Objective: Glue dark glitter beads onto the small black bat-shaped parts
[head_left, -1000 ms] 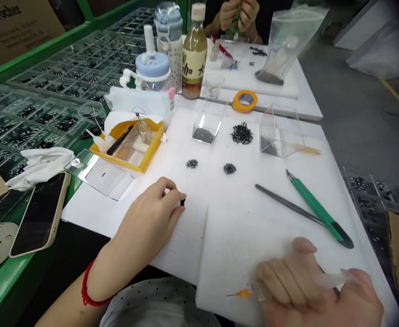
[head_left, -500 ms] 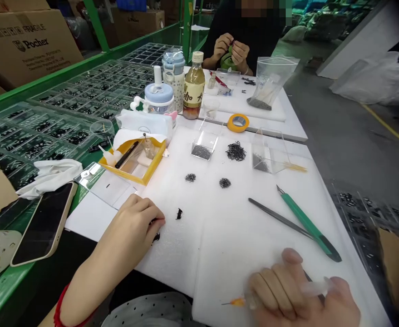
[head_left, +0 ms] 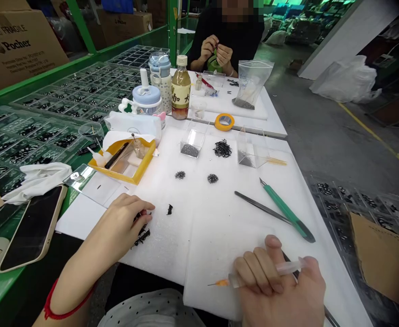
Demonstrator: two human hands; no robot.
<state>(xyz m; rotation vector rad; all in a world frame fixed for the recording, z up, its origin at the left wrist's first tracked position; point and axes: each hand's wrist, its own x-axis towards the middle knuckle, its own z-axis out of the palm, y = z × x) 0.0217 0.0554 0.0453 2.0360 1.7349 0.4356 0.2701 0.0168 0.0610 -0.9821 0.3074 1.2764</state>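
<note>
Clamped around a clear syringe [head_left: 233, 280], the right hand [head_left: 270, 286] is, in the head view, above the near part of the white foam sheet [head_left: 226, 236], with the needle pointing left. Beside several small black parts [head_left: 142, 238] partly hidden below it, the left hand [head_left: 124, 218] bends its thumb and fingers toward each other, though I cannot tell whether they pinch anything, and a single black part [head_left: 169, 209] lies apart to their right. Beyond are two little heaps of dark bits [head_left: 213, 178], with grey tweezers [head_left: 262, 207] and a green-handled craft knife [head_left: 284, 206] farther right.
</note>
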